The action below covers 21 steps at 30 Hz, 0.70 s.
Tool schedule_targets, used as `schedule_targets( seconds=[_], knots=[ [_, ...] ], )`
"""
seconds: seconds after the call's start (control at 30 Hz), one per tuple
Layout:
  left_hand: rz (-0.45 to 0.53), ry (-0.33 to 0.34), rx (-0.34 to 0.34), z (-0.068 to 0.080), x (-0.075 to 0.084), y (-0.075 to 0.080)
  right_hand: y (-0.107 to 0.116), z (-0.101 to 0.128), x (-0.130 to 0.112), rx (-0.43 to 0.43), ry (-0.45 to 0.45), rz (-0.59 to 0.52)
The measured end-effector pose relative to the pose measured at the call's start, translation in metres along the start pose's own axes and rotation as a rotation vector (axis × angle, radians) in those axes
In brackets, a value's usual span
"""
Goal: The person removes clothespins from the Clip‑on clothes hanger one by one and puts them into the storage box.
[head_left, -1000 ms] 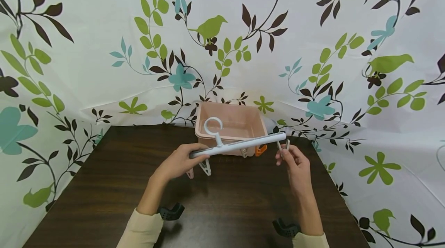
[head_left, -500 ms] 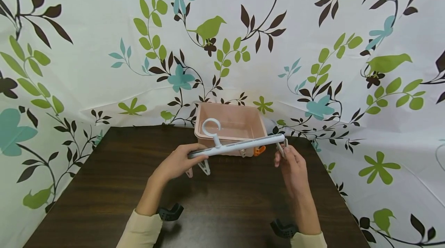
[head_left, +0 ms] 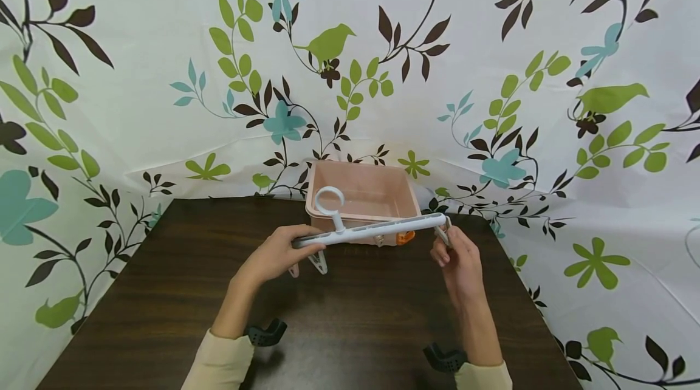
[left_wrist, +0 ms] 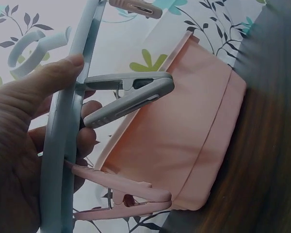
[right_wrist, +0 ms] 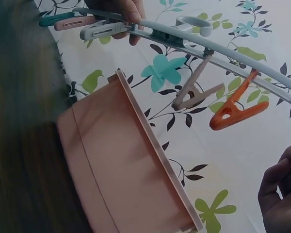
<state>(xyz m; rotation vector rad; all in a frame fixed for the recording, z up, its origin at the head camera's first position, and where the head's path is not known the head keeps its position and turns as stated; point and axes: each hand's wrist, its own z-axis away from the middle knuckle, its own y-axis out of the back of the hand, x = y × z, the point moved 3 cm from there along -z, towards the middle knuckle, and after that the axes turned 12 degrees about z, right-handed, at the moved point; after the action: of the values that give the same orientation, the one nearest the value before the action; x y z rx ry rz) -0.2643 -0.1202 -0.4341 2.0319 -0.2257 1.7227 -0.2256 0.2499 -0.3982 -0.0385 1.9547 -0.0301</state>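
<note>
- White clip hanger (head_left: 377, 230), a long bar with a ring hook on top, held level in the air just above the counter (head_left: 164, 293), right in front of the pink tub (head_left: 361, 192).
- Left end of the bar clamped in the left hand (head_left: 273, 254): thumb on top, other fingers (left_wrist: 85, 141) curled underneath.
- Grey clip (left_wrist: 128, 94) and pink clip (left_wrist: 121, 196) hanging off the bar right beside those fingers, both closed; in the left wrist view, jutting out toward the tub.
- Further along the bar, between the two hands, a beige clip (right_wrist: 194, 92) and an orange clip (right_wrist: 237, 109) dangling, neither touched.
- Right end of the bar met by the right hand (head_left: 456, 259): fingers drawn together and pinching a pale clip (head_left: 444, 233) that hangs just under the bar's tip.
- In the right wrist view only curled fingertips (right_wrist: 281, 189) at the frame edge, below the bar.
- Pink tub standing at the far edge of the counter, beyond both sets of fingers, against the leaf-and-bird patterned cloth (head_left: 137, 74).
- Cream sleeves at both wrists, near edge of the counter.
</note>
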Motion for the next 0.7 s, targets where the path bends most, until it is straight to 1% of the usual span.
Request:
schedule_targets(
  seconds=[0.13, 0.27, 0.43, 0.6, 0.7],
  knots=[
    [-0.018, 0.007, 0.005, 0.001, 0.0002, 0.0011, 0.0004, -0.0016, -0.0007, -0.032, 0.028, -0.044],
    [-0.031, 0.015, 0.003, 0.0008, -0.0012, 0.0022, 0.0011, -0.0021, -0.0001, -0.045, 0.042, -0.037],
    [-0.022, 0.02, 0.0, 0.0008, -0.0029, 0.0037, 0.0016, -0.0032, 0.0014, -0.072, 0.052, -0.021],
    [-0.018, -0.003, 0.007, 0.0023, -0.0016, 0.005, 0.0026, -0.0042, 0.0032, -0.122, 0.105, 0.006],
    [-0.038, -0.023, 0.029, 0.0045, 0.0004, 0.0066, 0.0032, -0.0044, 0.0053, -0.143, 0.126, 0.015]
  ],
)
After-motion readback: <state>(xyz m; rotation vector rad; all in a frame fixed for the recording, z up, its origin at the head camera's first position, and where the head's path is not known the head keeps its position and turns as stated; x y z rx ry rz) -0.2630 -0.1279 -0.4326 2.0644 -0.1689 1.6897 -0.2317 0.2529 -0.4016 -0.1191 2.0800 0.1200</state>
